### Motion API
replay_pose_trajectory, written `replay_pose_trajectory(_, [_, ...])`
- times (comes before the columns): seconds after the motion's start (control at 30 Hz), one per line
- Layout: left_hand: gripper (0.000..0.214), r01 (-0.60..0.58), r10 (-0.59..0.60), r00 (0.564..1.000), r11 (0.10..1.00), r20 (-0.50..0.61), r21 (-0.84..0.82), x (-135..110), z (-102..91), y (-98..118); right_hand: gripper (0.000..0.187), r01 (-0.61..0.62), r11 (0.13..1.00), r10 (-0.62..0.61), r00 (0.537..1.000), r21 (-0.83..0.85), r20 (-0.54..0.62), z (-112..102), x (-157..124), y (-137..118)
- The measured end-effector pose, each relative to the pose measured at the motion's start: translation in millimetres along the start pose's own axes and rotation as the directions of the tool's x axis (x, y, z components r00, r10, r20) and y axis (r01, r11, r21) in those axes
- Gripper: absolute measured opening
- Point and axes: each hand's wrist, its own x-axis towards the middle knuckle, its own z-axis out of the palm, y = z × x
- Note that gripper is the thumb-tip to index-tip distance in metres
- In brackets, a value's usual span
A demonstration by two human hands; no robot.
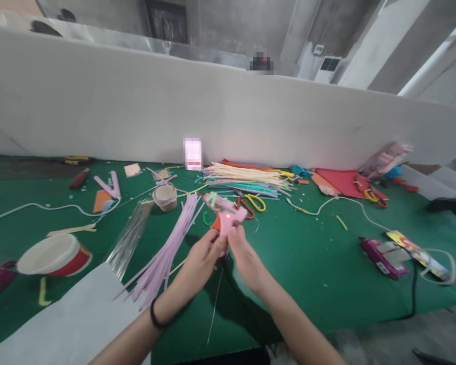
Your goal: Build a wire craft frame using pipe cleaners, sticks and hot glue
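Over the middle of the table I hold up a pink hot glue gun [228,219] with a small lit red light and an orange trigger. My left hand [203,253] is wrapped round its handle. From the other side, my right hand [245,256] grips the back of the same handle, its thumb up near the body. A thin wire or strand [214,309] hangs below the hands. Left of them lies a fanned bundle of lilac pipe cleaners [175,248]. Just behind the gun are scissors with red and yellow handles [255,203].
Pipe cleaners [247,176] in several colours lie along the white partition [228,111]. Leftward are a lidded tub [164,196], bagged wires [131,238], a white bowl [53,253] and a white sheet [72,319]. At right, a purple device [383,257] and power strip [418,253] trail cords.
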Motion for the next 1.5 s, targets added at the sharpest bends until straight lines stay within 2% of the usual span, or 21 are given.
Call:
replay_pose_trajectory(0.07, [0.033, 0.034, -0.035, 0.992, 0.999, -0.124, -0.008, -3.3, -14.4, -4.5, 0.039, 0.04, 0.984, 0.003, 0.971, -0.176, 0.237, -11.6, 20.4, 1.4])
replay_pose_trajectory(0.1, [0.034, 0.044, -0.045, 0.985, 0.999, -0.167, -0.011, -5.9, -22.0, -6.3, 0.039, 0.064, 0.954, 0.028, 0.954, -0.294, 0.299, -17.7, 34.7, 3.8])
replay_pose_trajectory(0.13, [0.036, 0.054, -0.057, 0.98, 0.998, -0.188, -0.021, -9.2, -28.9, -7.9, 0.038, 0.089, 0.899, 0.045, 0.955, -0.428, 0.292, -23.2, 51.3, 7.7])
replay_pose_trajectory(0.17, [0.038, 0.057, -0.064, 0.975, 0.998, -0.212, -0.041, -13.0, -34.9, -9.1, 0.036, 0.12, 0.779, 0.046, 0.968, -0.615, 0.247, -27.4, 69.5, 12.8])
replay_pose_trajectory(0.2, [0.04, 0.053, -0.067, 0.969, 0.997, -0.239, -0.065, -17.3, -39.6, -10.1, 0.035, 0.15, 0.578, 0.036, 0.977, -0.802, 0.209, -30.3, 88.3, 18.8])
replay_pose_trajectory(0.23, [0.041, 0.046, -0.066, 0.963, 0.996, -0.261, -0.082, -21.8, -43.3, -10.7, 0.035, 0.143, 0.494, 0.026, 0.984, -0.858, 0.178, -31.6, 106.7, 25.2])
replay_pose_trajectory(0.3, [0.041, 0.036, -0.062, 0.95, 0.995, -0.305, -0.091, -30.8, -47.9, -11.3, 0.034, 0.151, 0.384, 0.015, 0.985, -0.911, 0.17, -30.3, 138.7, 37.6])
replay_pose_trajectory(0.4, [0.04, 0.056, -0.077, 0.939, 0.996, -0.334, -0.074, -42.2, -51.5, -12.4, 0.03, 0.198, 0.288, 0.032, 0.976, -0.937, 0.216, -23.1, 169.7, 50.4])
replay_pose_trajectory(0.53, [0.04, 0.093, -0.129, 0.933, 0.988, -0.335, -0.122, -49.1, -54.0, -17.5, 0.029, 0.241, 0.233, 0.04, 0.966, -0.942, 0.257, -19.8, 186.1, 54.8])
replay_pose_trajectory(0.67, [0.039, 0.084, -0.141, 0.929, 0.981, -0.342, -0.177, -48.4, -53.0, -21.9, 0.029, 0.222, 0.268, -0.024, 0.974, -0.938, 0.223, -34.8, 194.6, 47.5])
replay_pose_trajectory(0.83, [0.036, 0.065, -0.132, 0.932, 0.978, -0.339, -0.2, -44.5, -46.5, -24.0, 0.029, 0.163, 0.421, -0.215, 0.974, -0.892, 0.076, -60.0, 224.1, 13.1])
replay_pose_trajectory(0.9, [0.035, 0.061, -0.132, 0.935, 0.974, -0.329, -0.217, -43.8, -43.3, -25.2, 0.032, 0.174, 0.562, -0.341, 0.94, -0.809, -0.034, -68.1, 241.4, -11.3])
replay_pose_trajectory(0.97, [0.034, 0.059, -0.135, 0.936, 0.97, -0.324, -0.235, -44.2, -40.4, -26.3, 0.026, 0.275, 0.813, -0.45, 0.856, -0.514, -0.254, -75.7, 254.7, -40.7])
replay_pose_trajectory(1.0, [0.033, 0.057, -0.136, 0.935, 0.969, -0.326, -0.242, -44.8, -39.1, -26.6, 0.025, 0.33, 0.87, -0.458, 0.818, -0.367, -0.349, -79.6, 257.7, -56.2])
replay_pose_trajectory(1.1, [0.031, 0.053, -0.141, 0.93, 0.965, -0.339, -0.256, -47.1, -35.4, -26.4, 0.025, 0.436, 0.896, -0.415, 0.745, -0.091, -0.522, -91.4, 246.6, -97.8])
replay_pose_trajectory(1.17, [0.03, 0.035, -0.132, 0.927, 0.962, -0.351, -0.269, -47.9, -32.9, -25.9, 0.025, 0.455, 0.89, -0.381, 0.745, -0.001, -0.548, -98.8, 222.4, -113.8])
replay_pose_trajectory(1.27, [0.029, 0.002, -0.112, 0.93, 0.953, -0.349, -0.301, -47.0, -28.5, -25.7, 0.023, 0.422, 0.905, -0.338, 0.786, 0.05, -0.518, -106.8, 169.9, -113.6])
replay_pose_trajectory(1.33, [0.029, -0.005, -0.111, 0.936, 0.945, -0.334, -0.327, -45.7, -25.3, -26.3, 0.022, 0.35, 0.922, -0.234, 0.846, 0.167, -0.478, -108.5, 130.4, -100.2])
replay_pose_trajectory(1.4, [0.03, -0.003, -0.112, 0.943, 0.939, -0.314, -0.344, -44.7, -22.3, -27.2, 0.023, 0.292, 0.89, -0.117, 0.889, 0.351, -0.443, -107.0, 92.0, -81.5])
replay_pose_trajectory(1.47, [0.032, 0.002, -0.113, 0.947, 0.938, -0.301, -0.346, -44.6, -19.9, -27.9, 0.033, 0.191, 0.837, -0.012, 0.943, 0.514, -0.332, -104.0, 57.9, -61.8])
replay_pose_trajectory(1.5, [0.033, 0.007, -0.116, 0.947, 0.939, -0.299, -0.343, -44.8, -18.9, -28.1, 0.037, 0.163, 0.799, 0.025, 0.952, 0.579, -0.304, -102.9, 43.2, -52.8])
